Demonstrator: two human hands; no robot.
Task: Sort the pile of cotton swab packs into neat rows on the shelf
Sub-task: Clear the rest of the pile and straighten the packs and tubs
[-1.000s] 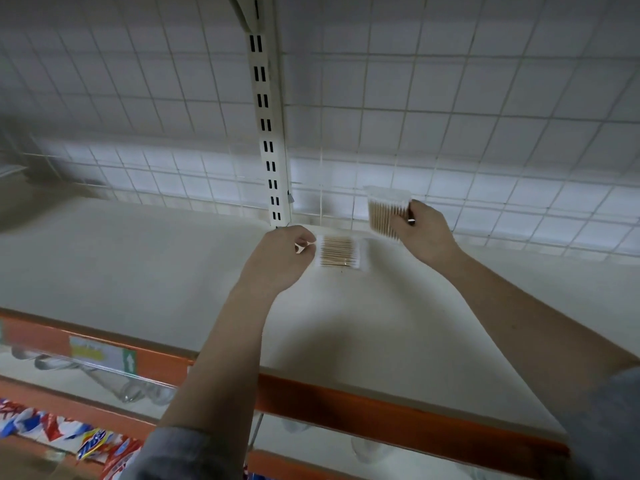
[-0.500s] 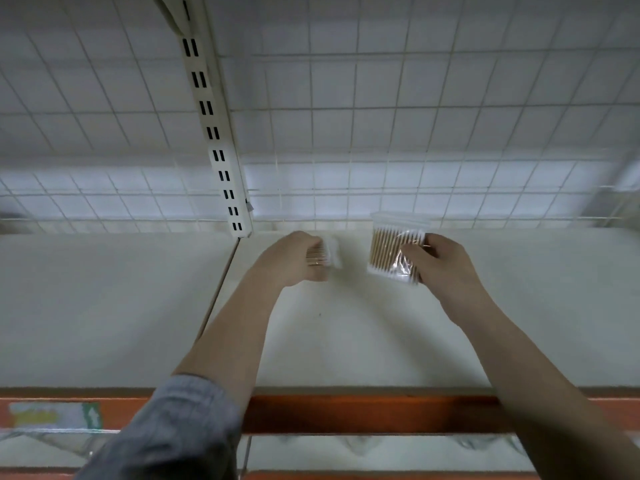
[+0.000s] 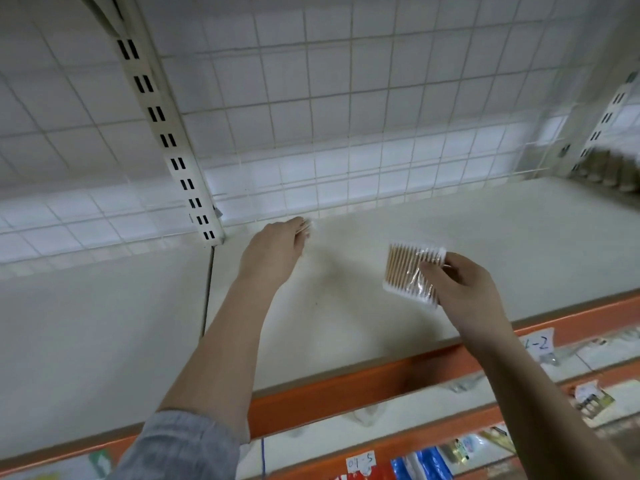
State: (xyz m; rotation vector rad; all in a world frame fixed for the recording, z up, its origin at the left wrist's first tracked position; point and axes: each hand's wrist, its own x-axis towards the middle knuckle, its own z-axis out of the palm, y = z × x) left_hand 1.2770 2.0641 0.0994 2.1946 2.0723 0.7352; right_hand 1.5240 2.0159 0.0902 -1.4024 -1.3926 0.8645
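Note:
My left hand [image 3: 273,254] reaches to the back of the white shelf [image 3: 346,306], close to the wire grid, and holds a cotton swab pack [image 3: 304,226]; only a sliver of the pack shows past my fingers. My right hand [image 3: 460,289] pinches a second clear pack of wooden-stick swabs [image 3: 408,270], tilted above the shelf's middle right. A blurred row of swab packs [image 3: 609,171] stands at the far right end of the shelf.
A slotted white upright [image 3: 166,133] rises left of my left hand, in front of the wire grid back [image 3: 346,116]. The shelf's orange front rail [image 3: 346,386] runs below my arms. Lower shelves hold price tags [image 3: 360,462] and coloured packets [image 3: 422,465].
My left hand has pushed its pack further back toward the grid. My right hand has drawn its pack rightward and nearer to me. The camera has swung right.

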